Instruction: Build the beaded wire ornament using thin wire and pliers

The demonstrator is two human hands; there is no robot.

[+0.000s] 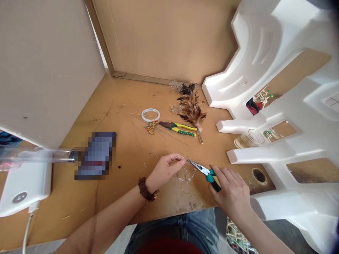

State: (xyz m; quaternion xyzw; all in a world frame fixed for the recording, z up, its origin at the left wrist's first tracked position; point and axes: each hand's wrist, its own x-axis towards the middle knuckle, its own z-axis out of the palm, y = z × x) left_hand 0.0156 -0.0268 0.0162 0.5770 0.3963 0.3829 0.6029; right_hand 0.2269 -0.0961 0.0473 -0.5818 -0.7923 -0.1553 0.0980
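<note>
Left hand point(164, 172) pinching, right hand point(231, 187) on the needle-nose pliers point(203, 170), both over the beaded wire point(184, 179)!
Here's my left forearm slanting in from the lower left, watch point(147, 190) on the wrist, hand low over the counter point(127, 169), and that grip is narrowed right down, thumb and forefinger together on the thin wire. Across from it my right forearm angles up from the lower right, back of the hand uppermost, grip wrapped around the green-and-black handles. The nose points up and left, right by my left fingertips; whether its jaws bite the wire, I can't tell. The beaded wire sits between my hands, near the counter's front edge, and just beyond lie the yellow-and-green pliers point(185, 129).
</note>
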